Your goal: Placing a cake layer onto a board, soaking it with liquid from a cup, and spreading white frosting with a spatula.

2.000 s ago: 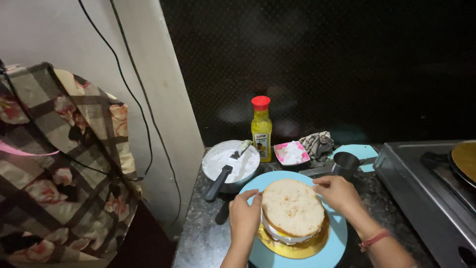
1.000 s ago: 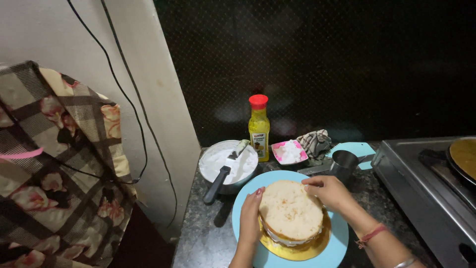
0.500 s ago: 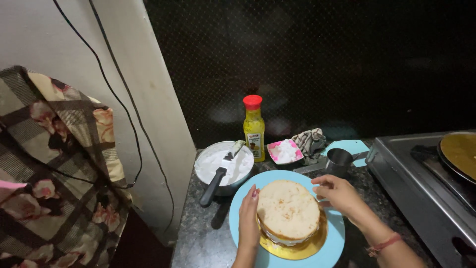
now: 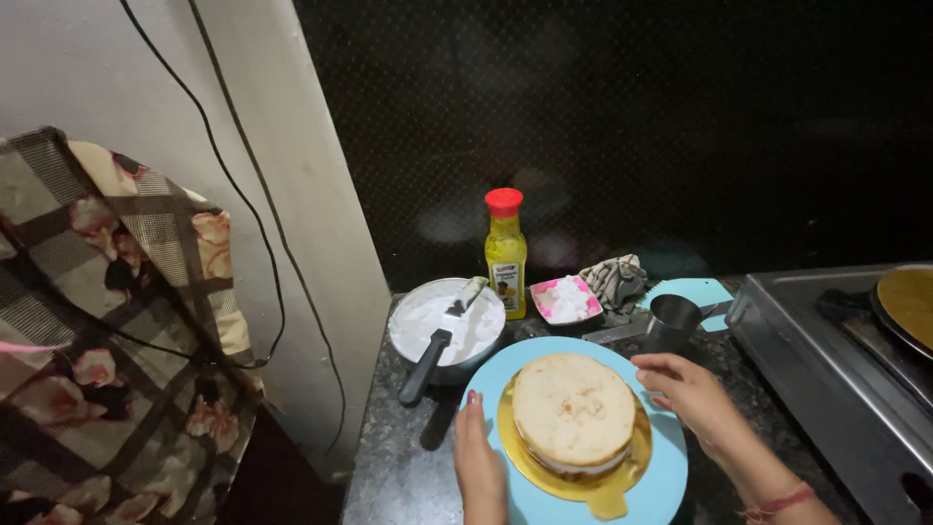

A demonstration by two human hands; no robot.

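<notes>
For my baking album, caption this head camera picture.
Both hands, left and right, flank a layered sponge cake on a blue turntable, beside a pan of cream.

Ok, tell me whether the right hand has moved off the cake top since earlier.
Yes. The right hand has slid off the cake to the right, now over the blue turntable rim.

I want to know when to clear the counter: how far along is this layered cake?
Done: sponge layers are stacked with white filling, the cake sitting on a gold board on the blue turntable. In hand: the left hand and right hand rest on the turntable either side of the cake. Left: top and sides are bare; the bowl of white cream with its spatula sits behind.
</notes>
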